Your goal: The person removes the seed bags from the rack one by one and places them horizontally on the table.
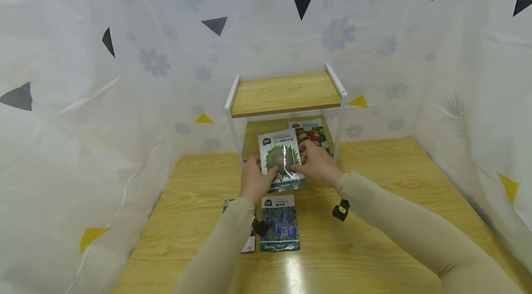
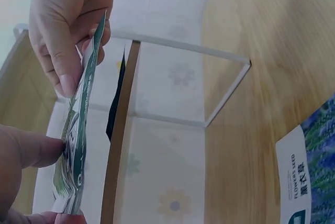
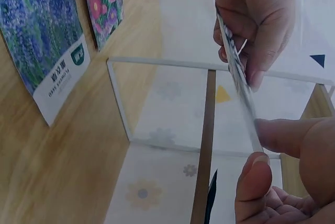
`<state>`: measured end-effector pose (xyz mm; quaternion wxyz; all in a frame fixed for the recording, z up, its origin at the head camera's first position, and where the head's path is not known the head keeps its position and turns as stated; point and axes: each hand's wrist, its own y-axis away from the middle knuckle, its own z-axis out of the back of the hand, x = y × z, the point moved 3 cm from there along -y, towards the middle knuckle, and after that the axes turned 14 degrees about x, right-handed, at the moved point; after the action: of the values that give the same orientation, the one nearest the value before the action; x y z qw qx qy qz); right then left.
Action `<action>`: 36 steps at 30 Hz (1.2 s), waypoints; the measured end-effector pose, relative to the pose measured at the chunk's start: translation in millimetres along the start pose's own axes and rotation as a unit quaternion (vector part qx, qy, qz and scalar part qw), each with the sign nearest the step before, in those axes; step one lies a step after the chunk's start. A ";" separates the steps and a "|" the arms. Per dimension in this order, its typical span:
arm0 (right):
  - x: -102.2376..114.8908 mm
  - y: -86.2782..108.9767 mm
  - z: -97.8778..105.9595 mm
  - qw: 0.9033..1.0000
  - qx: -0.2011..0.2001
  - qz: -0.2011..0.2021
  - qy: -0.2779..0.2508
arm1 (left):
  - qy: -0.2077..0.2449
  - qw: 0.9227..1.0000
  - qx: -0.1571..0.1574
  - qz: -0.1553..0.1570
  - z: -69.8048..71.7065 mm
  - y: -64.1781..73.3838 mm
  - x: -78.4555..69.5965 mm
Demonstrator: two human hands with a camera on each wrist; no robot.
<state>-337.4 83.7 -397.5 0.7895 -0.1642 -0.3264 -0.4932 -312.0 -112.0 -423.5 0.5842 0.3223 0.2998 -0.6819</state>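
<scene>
A white and green seed packet point(image 1: 277, 153) with a spiky plant picture is held up in front of the shelf's lower board. My left hand point(image 1: 255, 181) pinches its left edge and my right hand point(image 1: 317, 162) its right edge, thumbs on the front. Seen edge-on in the left wrist view, the held packet point(image 2: 78, 150) looks thin and slightly bowed. Behind it, a seed packet with red flowers point(image 1: 317, 133) rests on the lower board, partly covered. A purple-flower seed packet point(image 1: 280, 227) lies on the table below my hands. My left forearm mostly hides a pink-flower packet point(image 3: 103, 7) beside it.
The two-tier shelf has a wooden top board point(image 1: 287, 93) and white side frames point(image 1: 338, 79). It stands at the back of the wooden table point(image 1: 374, 201). A pale flowered sheet point(image 1: 257, 40) with dark and yellow triangles hangs around the table.
</scene>
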 end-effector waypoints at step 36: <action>-93.4 81.5 -53.3 0.986 0.012 -0.018 -0.168 | 0.031 0.998 0.043 -0.036 -89.5 51.6 24.4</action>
<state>-274.4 152.8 -494.7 0.7163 -0.2290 -0.4635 -0.4687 -255.6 -63.5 -499.4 0.5355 0.3571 0.2992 -0.7044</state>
